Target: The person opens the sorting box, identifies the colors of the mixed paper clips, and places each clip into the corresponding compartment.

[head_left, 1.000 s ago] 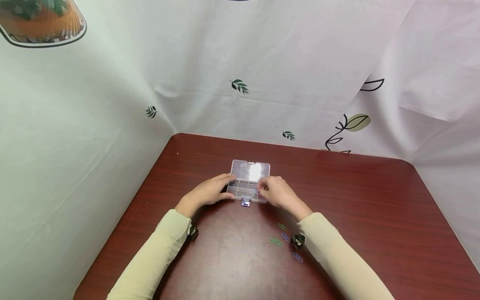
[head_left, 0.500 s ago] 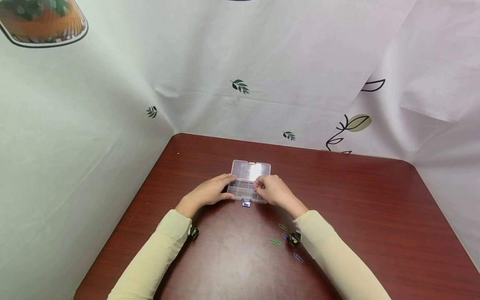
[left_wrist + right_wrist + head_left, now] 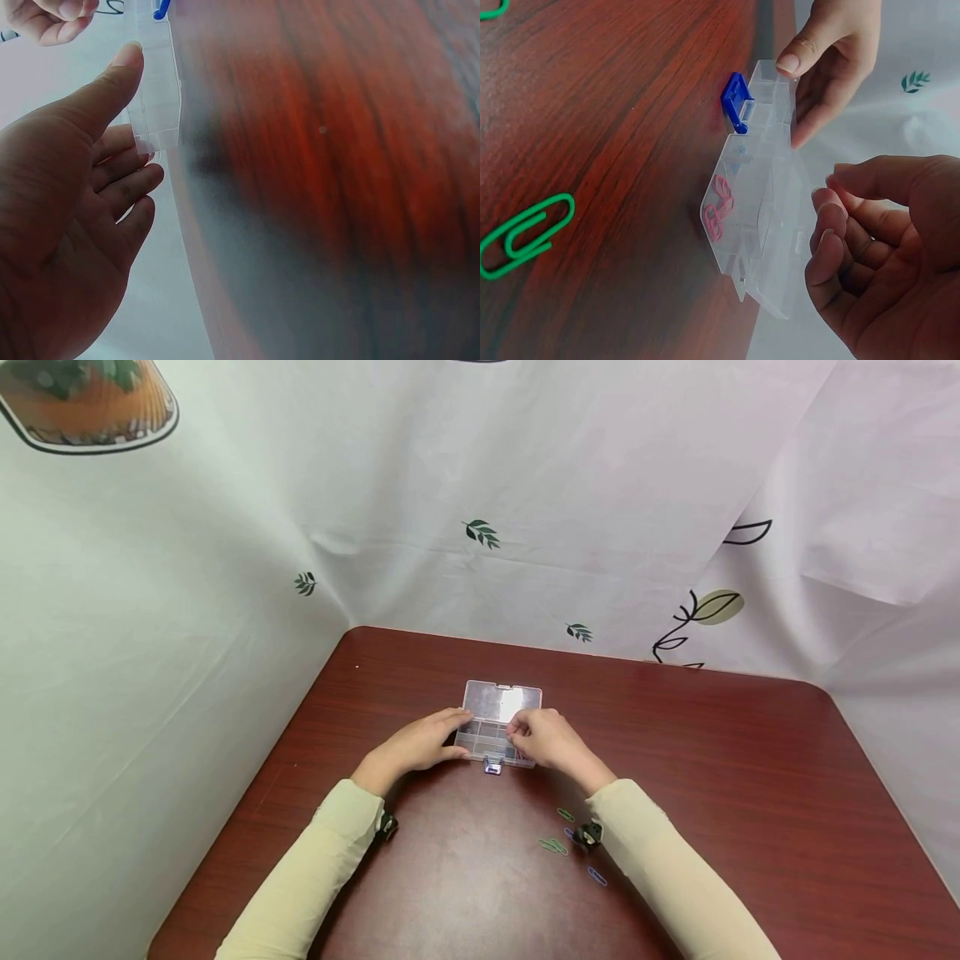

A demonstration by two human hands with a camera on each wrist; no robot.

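A clear plastic compartment box lies on the table with its lid folded back. My left hand holds its left end, thumb at the front edge and fingers at the back. Over the box's right side hovers my right hand, its fingers loosely bent and nothing showing between the fingertips. Pink paper clips lie in the end compartment beneath it, with small blue pieces showing through the wall nearby. The blue latch hangs off the front edge.
Green paper clips lie on the dark red table, close to my right forearm. A blue paper clip is farther right, and another is partly hidden by the wrist camera. White curtains border the table's back and left.
My right hand has shifted slightly left over the box, and the blue bit at its fingertips no longer shows there. The left hand and the box have stayed put.
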